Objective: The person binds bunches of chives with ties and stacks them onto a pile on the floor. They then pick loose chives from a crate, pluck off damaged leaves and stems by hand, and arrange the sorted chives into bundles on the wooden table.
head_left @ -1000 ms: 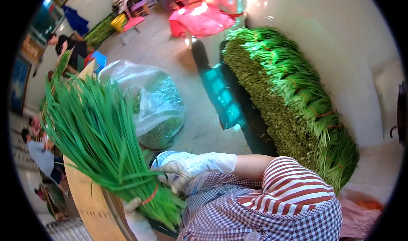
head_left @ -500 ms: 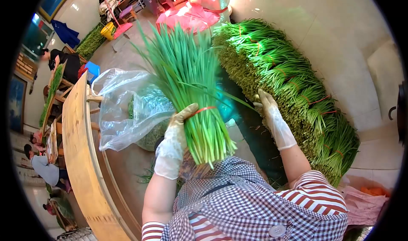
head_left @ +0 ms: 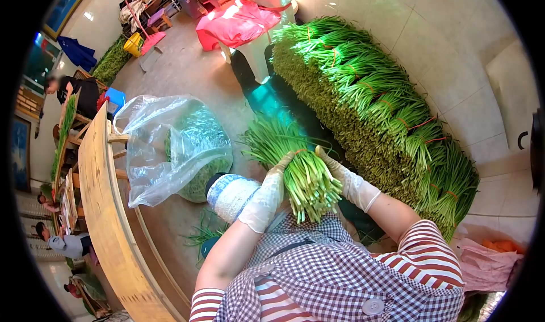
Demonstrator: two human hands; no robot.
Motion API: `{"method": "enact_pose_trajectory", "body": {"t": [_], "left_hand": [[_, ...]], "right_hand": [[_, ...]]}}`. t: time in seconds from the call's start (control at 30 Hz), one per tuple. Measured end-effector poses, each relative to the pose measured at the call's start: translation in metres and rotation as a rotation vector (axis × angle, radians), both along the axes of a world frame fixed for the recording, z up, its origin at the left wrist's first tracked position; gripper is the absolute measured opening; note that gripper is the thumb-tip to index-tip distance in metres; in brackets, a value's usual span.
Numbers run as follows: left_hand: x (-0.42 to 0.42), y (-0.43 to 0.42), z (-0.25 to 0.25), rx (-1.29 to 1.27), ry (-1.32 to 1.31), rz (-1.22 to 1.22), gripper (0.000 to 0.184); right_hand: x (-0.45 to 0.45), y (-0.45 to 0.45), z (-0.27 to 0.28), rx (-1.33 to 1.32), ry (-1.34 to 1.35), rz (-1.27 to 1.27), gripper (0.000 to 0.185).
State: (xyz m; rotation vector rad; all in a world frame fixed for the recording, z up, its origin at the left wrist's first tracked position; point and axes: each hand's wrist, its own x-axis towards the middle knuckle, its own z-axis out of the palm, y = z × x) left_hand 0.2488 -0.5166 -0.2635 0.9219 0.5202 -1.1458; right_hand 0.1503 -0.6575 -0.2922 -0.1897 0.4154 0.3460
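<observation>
A bundle of long green stalks [head_left: 309,180] with a red band round it is held in front of my checked apron, cut ends toward me and leaves pointing away. My gloved left hand [head_left: 275,180] grips its left side near the band. On the right side, my gloved right hand [head_left: 340,174] presses against the bundle with its fingers close together. Just beyond the right hand lies a long pile of banded green bundles [head_left: 369,95] along the wall, pale ends facing left.
A wooden table [head_left: 105,208] curves along the left. Beside it stands a clear plastic bag [head_left: 176,146] with greens inside. A pink-covered stool [head_left: 241,24] is ahead. Other people, one in black [head_left: 85,97], are at the far left. Loose stalks [head_left: 207,231] lie on the floor.
The bundle has come down from upright and tilted away from me, nearer the pile. My right hand has moved from beside the pile onto the bundle. My left hand still grips it.
</observation>
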Motion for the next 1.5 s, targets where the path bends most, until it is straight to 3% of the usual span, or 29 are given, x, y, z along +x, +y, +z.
{"method": "enact_pose_trajectory", "body": {"t": [0.07, 0.13, 0.17, 0.23, 0.27, 0.3, 0.37, 0.4, 0.43, 0.47, 0.53, 0.57, 0.6, 0.67, 0.77, 0.8, 0.9, 0.97, 1.1, 1.2, 1.3, 1.33, 1.37, 1.4, 1.5], "left_hand": [[0.008, 0.003, -0.004, 0.037, -0.077, -0.080, 0.035], [0.019, 0.008, 0.002, -0.038, -0.118, -0.142, 0.038], [0.026, 0.013, 0.005, -0.029, -0.162, -0.149, 0.049], [0.043, 0.006, 0.020, 0.162, -0.513, -0.074, 0.072], [0.048, 0.005, 0.025, 0.105, -0.585, 0.013, 0.101], [0.057, 0.000, 0.025, 0.303, -0.811, -0.039, 0.106], [0.083, -0.019, 0.020, 0.708, -1.245, -0.146, 0.116], [0.104, -0.025, 0.017, 0.767, -1.338, 0.025, 0.120], [0.124, -0.024, 0.017, 0.819, -1.425, 0.195, 0.124], [0.134, -0.021, 0.022, 0.633, -1.218, 0.383, 0.118], [0.165, 0.015, 0.004, 0.062, -0.727, 0.507, 0.095], [0.158, 0.028, 0.002, -0.016, -0.636, 0.458, 0.076], [0.149, 0.041, 0.000, -0.086, -0.543, 0.407, 0.058], [0.128, 0.074, -0.026, 0.000, -0.622, 0.383, 0.050], [0.121, 0.104, -0.070, 0.338, -0.673, 0.334, 0.039], [0.125, 0.103, -0.073, 0.462, -0.581, 0.273, 0.053], [0.125, 0.109, -0.088, 0.506, -0.701, 0.133, 0.053], [0.111, 0.107, -0.068, 0.362, -0.758, 0.118, 0.048], [0.113, 0.113, -0.095, 0.284, -0.784, 0.092, 0.045], [0.122, 0.122, -0.109, 0.254, -0.716, -0.006, 0.043], [0.111, 0.115, -0.091, 0.255, -0.718, -0.015, 0.043], [0.110, 0.113, -0.088, 0.271, -0.723, -0.012, 0.043], [0.108, 0.112, -0.087, 0.289, -0.725, -0.009, 0.043], [0.107, 0.112, -0.085, 0.278, -0.729, -0.030, 0.044], [0.114, 0.125, -0.095, 0.270, -0.727, -0.017, 0.046]], "right_hand": [[0.000, 0.000, 0.001, 0.050, 0.030, -0.049, 0.049], [0.004, 0.004, 0.008, 0.007, 0.009, -0.040, 0.048], [0.005, 0.009, 0.012, -0.012, -0.001, -0.036, 0.048], [0.013, 0.013, 0.024, -0.167, -0.042, -0.015, 0.060], [0.014, 0.016, 0.031, -0.363, -0.113, -0.079, 0.062], [0.015, 0.020, 0.049, -0.560, -0.183, -0.143, 0.065], [0.013, 0.020, 0.068, -0.706, -0.199, -0.158, 0.067], [0.011, 0.020, 0.072, -0.779, -0.204, -0.170, 0.067], [0.009, 0.018, 0.073, -0.681, -0.207, -0.125, 0.066], [0.007, 0.013, 0.073, -0.586, -0.208, -0.084, 0.065], [0.000, 0.006, 0.071, -0.302, -0.156, 0.009, 0.059], [-0.011, 0.005, 0.068, -0.047, 0.079, 0.023, 0.055], [-0.019, 0.007, 0.060, 0.008, 0.128, 0.003, 0.055], [-0.035, 0.018, 0.046, 0.037, 0.164, -0.079, 0.053], [-0.058, 0.035, 0.036, -0.032, 0.213, -0.245, 0.050], [-0.061, 0.030, 0.038, -0.048, 0.128, -0.281, 0.052], [-0.070, -0.007, 0.066, -0.248, -0.062, -0.400, 0.060], [-0.081, -0.039, 0.079, -0.208, -0.128, -0.612, 0.067], [-0.131, -0.085, 0.142, -0.343, -0.197, -0.925, 0.062], [-0.197, -0.130, 0.125, -0.653, 0.009, -1.062, 0.070], [-0.289, -0.170, 0.064, -0.825, 0.213, -1.147, 0.075], [-0.317, -0.173, 0.051, -0.852, 0.410, -1.096, 0.067], [-0.356, -0.183, 0.013, -0.994, 0.818, -1.014, 0.062], [-0.385, -0.198, -0.029, -0.983, 0.919, -0.922, 0.058], [-0.399, -0.215, -0.049, -0.895, 0.977, -0.774, 0.055]]}}
